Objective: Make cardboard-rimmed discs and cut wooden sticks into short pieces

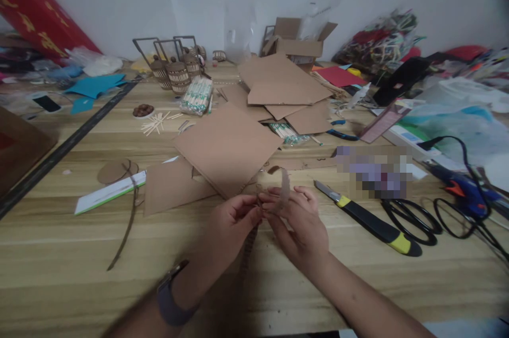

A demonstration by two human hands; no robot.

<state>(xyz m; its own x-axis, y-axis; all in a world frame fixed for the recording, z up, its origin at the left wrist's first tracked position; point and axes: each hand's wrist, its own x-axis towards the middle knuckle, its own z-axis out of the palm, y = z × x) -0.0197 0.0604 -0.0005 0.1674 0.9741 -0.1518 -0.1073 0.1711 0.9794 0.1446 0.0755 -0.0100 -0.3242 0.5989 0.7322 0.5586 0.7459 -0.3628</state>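
Observation:
My left hand (pixel 234 227) and my right hand (pixel 300 229) meet over the table's front middle, both closed on a narrow strip of corrugated cardboard (pixel 284 187). One end of the strip curls up over the right fingers; its ribbed lower part hangs below the left fingertips, blurred. The fingers hide the part between. Just beyond the hands lies a square cardboard sheet (pixel 228 147). To the right of my right hand rests a yellow and black utility knife (pixel 368 219) with its blade out. A thin brown strip (pixel 129 221) lies curved on the left.
Black-handled scissors (pixel 413 221) and a blue glue gun (pixel 461 187) with its cord lie at the right. More cardboard (pixel 282 81) is stacked behind. Small lanterns (pixel 177 76), bundled sticks (pixel 196 94) and a bowl of brown beads (pixel 143 111) stand at the back left.

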